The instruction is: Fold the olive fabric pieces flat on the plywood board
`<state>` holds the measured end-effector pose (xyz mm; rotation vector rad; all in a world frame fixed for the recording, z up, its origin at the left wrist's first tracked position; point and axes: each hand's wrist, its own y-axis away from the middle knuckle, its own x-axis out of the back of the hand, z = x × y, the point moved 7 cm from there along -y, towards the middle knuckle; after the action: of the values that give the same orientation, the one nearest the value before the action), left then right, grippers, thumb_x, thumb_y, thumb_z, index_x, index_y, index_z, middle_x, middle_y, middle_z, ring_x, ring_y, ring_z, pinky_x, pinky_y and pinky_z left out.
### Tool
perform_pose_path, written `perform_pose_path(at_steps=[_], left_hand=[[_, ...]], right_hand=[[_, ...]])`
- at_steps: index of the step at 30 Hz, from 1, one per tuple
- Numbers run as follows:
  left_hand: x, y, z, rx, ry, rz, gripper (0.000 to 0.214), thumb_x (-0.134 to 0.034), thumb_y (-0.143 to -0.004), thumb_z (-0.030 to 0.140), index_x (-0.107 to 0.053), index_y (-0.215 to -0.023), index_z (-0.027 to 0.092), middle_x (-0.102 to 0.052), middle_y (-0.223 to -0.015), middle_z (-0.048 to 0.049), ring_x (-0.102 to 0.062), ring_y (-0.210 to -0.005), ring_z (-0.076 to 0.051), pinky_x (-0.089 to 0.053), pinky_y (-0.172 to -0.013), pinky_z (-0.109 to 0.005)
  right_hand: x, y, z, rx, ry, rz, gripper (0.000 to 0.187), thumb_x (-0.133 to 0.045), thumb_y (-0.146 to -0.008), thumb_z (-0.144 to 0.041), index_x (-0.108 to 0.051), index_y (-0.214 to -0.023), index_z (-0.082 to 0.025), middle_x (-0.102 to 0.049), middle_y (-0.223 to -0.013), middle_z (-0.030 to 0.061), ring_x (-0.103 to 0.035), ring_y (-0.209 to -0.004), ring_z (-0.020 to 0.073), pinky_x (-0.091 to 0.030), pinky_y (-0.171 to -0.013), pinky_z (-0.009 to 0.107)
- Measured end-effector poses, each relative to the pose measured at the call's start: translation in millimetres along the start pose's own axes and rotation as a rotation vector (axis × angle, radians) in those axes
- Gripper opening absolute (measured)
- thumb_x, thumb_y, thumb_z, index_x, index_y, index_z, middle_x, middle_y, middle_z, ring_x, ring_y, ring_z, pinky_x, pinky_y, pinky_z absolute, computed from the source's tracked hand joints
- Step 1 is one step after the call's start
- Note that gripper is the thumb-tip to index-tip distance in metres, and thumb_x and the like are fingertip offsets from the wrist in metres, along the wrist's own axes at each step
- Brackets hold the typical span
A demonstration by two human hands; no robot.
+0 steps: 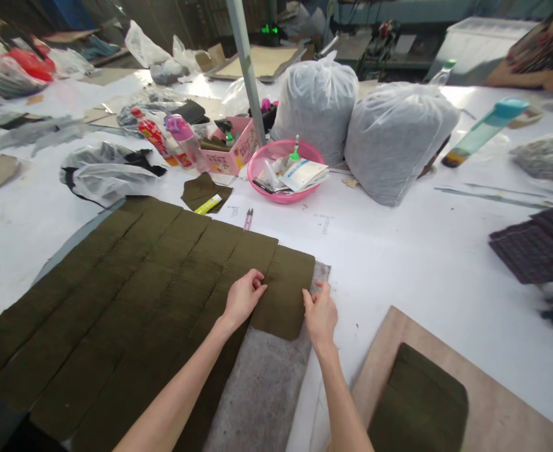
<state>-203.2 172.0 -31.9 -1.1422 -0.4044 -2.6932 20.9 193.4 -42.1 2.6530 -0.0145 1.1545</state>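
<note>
Several olive-green fabric pieces [130,282] lie overlapped in rows on a grey felt sheet [262,389] on the white table. My left hand [243,296] rests with curled fingers on the left edge of the rightmost olive piece [283,292]. My right hand [321,314] touches that piece's right edge, fingers bent and pressed to the cloth. Neither hand lifts it.
A stack of olive pieces [420,402] sits on a wooden board [493,389] at the right. Behind are a pink bowl [283,171], two full plastic bags [393,138], small scissors [248,218], a yellow marker [208,204], bottles [486,129] and another person's arm [535,78].
</note>
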Motion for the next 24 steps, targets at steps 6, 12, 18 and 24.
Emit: perform_pose_path(at_steps=[6,12,18,24], left_hand=[[0.7,0.7,4.3,-0.012,-0.051,0.01,0.009,-0.059,-0.081,0.027,-0.058,-0.088,0.022,-0.061,-0.068,0.0045,-0.055,-0.06,-0.011,-0.037,-0.057,-0.022],[1.8,4.2,6.6,-0.022,-0.094,0.009,0.018,-0.057,-0.083,0.029,-0.057,-0.099,0.022,-0.061,-0.072,0.0041,-0.057,-0.06,-0.012,-0.042,-0.059,-0.023],[-0.5,20.1,37.1,-0.299,-0.303,0.12,0.035,-0.044,-0.091,0.027,-0.053,-0.124,0.02,-0.055,-0.129,-0.0127,-0.053,-0.118,-0.023,-0.044,-0.097,-0.035],[-48.8,33.9,49.5,-0.481,-0.436,-0.05,0.055,-0.033,-0.093,0.032,-0.033,-0.142,0.006,-0.025,-0.152,-0.0202,-0.015,-0.144,-0.031,-0.018,-0.114,-0.05]], right_hand=[[10.2,25.8,-10.7,0.24,-0.082,0.167,0.031,-0.038,-0.096,-0.037,-0.056,-0.113,-0.018,-0.068,-0.084,0.0032,-0.063,-0.072,0.0167,-0.043,-0.066,0.028],[-3.1,39.5,-38.9,0.57,0.147,0.139,0.027,-0.047,-0.092,-0.021,-0.059,-0.116,-0.019,-0.058,-0.125,0.0093,-0.046,-0.123,0.0237,-0.033,-0.105,0.043],[-19.6,42.3,-28.1,0.525,0.132,0.115,0.037,-0.045,-0.092,-0.017,-0.053,-0.127,-0.025,-0.053,-0.133,0.0094,-0.039,-0.132,0.0266,-0.021,-0.112,0.054],[-19.4,54.1,-25.1,0.447,0.186,0.063,0.036,-0.043,-0.096,-0.025,-0.048,-0.131,-0.024,-0.047,-0.141,0.0043,-0.028,-0.138,0.0202,-0.016,-0.116,0.049]])
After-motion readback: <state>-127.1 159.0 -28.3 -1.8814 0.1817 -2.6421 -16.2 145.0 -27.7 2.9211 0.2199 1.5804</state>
